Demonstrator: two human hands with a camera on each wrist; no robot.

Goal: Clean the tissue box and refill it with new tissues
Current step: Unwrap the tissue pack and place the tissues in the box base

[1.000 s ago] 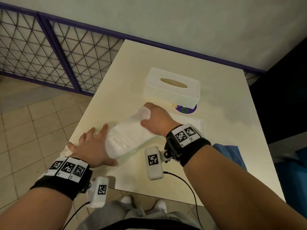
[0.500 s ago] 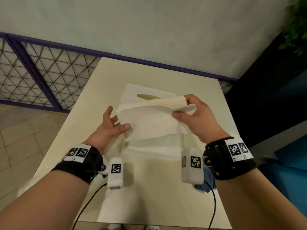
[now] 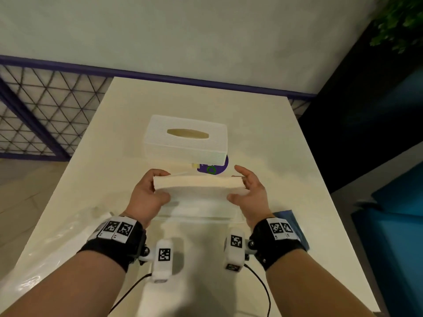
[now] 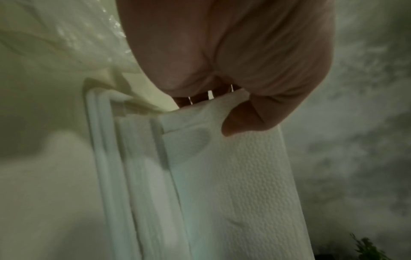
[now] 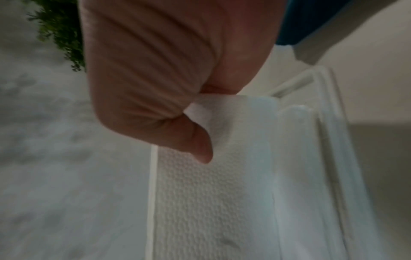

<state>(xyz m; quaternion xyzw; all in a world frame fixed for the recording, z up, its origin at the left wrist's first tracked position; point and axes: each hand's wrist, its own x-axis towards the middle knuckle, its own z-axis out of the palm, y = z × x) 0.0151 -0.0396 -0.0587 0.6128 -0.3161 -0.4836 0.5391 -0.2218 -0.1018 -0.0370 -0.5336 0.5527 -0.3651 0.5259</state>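
A stack of white embossed tissues [image 3: 198,186] hangs level above the table, held at both ends. My left hand [image 3: 151,191] grips its left end, thumb underneath [image 4: 235,126] on the paper [image 4: 255,176]. My right hand [image 3: 248,191] grips the right end, thumb [image 5: 200,147] pressed on the tissues [image 5: 211,193]. Just below them lies a flat white base tray [image 3: 206,211], seen edge-on in both wrist views [image 4: 100,158] [image 5: 329,140]. The white woven tissue box cover [image 3: 186,139] with its oval slot stands farther back on the table.
A purple disc with a green ring [image 3: 212,168] peeks out under the cover's near right corner. Crumpled clear plastic wrap [image 3: 59,248] lies at the table's left front. A blue cloth [image 3: 290,223] lies behind my right wrist. A purple-framed mesh fence [image 3: 34,115] stands left.
The tissue stack has come out of the plastic wrap and now lies level and lower, over the base tray. My left hand has closed on its left end; the wrap stays behind at the left.
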